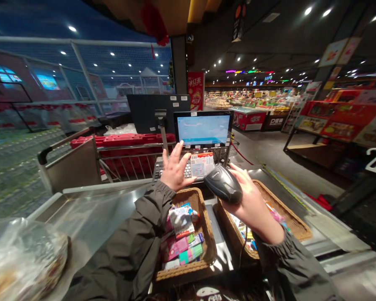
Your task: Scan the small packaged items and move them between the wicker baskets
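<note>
My right hand [248, 194] grips a black barcode scanner [223, 183], its head pointing left and away from me. Fingers spread, my left hand [174, 168] is over the keyboard [158, 169], below the lit screen [203, 128]. Just right of its fingertips, a flat white and red printed package [202, 164] lies against the keys. Whether my left fingers touch the package I cannot tell. Below my left wrist stands a wicker basket [210, 234] with small colourful packets in it. Another wicker basket [296, 223] is partly hidden behind my right hand and forearm.
A bag in clear plastic [25, 255] sits on the metal counter [90, 234] at the left. A dark monitor back [150, 113] stands beside the screen. Beyond are a metal cart [128, 163], red display shelves [341, 113] and shop aisles.
</note>
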A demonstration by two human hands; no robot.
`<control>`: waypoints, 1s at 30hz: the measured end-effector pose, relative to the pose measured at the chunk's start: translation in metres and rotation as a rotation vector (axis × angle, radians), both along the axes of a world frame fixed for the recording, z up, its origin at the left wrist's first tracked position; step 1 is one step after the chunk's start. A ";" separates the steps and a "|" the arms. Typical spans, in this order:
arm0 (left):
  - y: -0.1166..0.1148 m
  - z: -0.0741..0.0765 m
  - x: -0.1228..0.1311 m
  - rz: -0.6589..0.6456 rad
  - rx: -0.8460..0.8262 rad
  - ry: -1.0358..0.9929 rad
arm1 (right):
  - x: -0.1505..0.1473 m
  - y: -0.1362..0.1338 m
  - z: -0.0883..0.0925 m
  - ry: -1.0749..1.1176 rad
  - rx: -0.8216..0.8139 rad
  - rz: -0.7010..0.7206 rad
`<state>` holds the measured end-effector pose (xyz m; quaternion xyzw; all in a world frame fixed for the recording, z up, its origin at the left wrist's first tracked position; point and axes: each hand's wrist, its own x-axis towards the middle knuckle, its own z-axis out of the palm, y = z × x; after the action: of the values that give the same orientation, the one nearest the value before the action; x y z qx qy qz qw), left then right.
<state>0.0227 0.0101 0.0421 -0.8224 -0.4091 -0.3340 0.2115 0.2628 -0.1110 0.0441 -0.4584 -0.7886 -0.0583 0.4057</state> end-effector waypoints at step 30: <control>-0.029 -0.068 -0.044 0.082 -0.292 0.081 | -0.016 0.003 -0.052 0.013 -0.169 0.036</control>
<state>-0.0217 -0.0192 -0.0257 -0.8397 -0.4778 -0.2288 0.1193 0.2469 -0.1082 -0.0079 -0.4772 -0.7962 0.0184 0.3716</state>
